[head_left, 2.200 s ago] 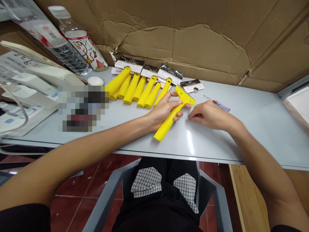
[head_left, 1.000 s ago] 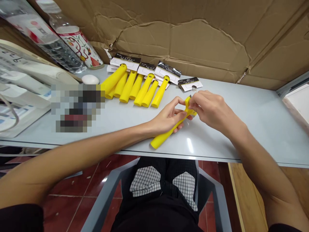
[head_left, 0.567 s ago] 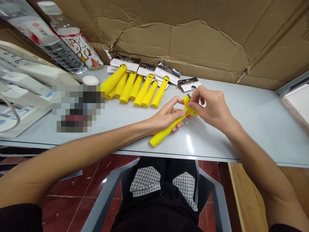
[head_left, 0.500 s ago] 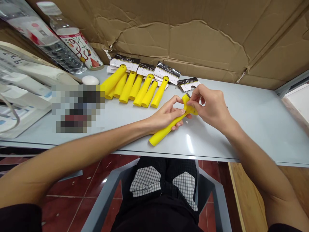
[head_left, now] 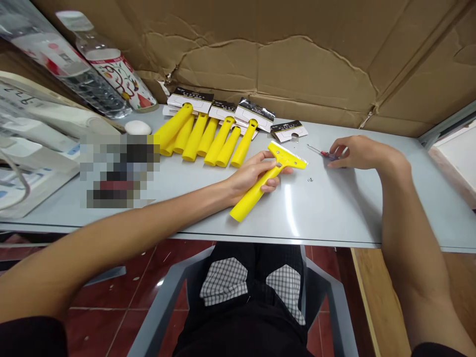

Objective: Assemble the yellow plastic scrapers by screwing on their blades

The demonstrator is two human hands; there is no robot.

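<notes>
A yellow scraper (head_left: pixel 254 194) with a wide flat head lies in my left hand (head_left: pixel 256 174), whose fingers wrap round its neck. Its head points up and to the right, with a screw at either side. To the right, my right hand (head_left: pixel 353 152) has its fingers closed round the handle of a small screwdriver (head_left: pixel 323 152), low over the table, the thin shaft pointing left. Tiny metal parts (head_left: pixel 310 179) lie between the scraper head and my right hand. A black and white card (head_left: pixel 289 131) rests behind the scraper.
Several yellow handles (head_left: pixel 243 144) with cards lie in a row at the back of the table (head_left: pixel 201 208). Two plastic bottles (head_left: pixel 122 79), a white oval object (head_left: pixel 137 128) and white packages (head_left: pixel 33 153) are at the left. Cardboard (head_left: pixel 278 64) stands behind.
My right hand has left the scraper head and moved right to the screwdriver. The scraper's head is now uncovered and turned flatter to view. The tiny metal parts now show.
</notes>
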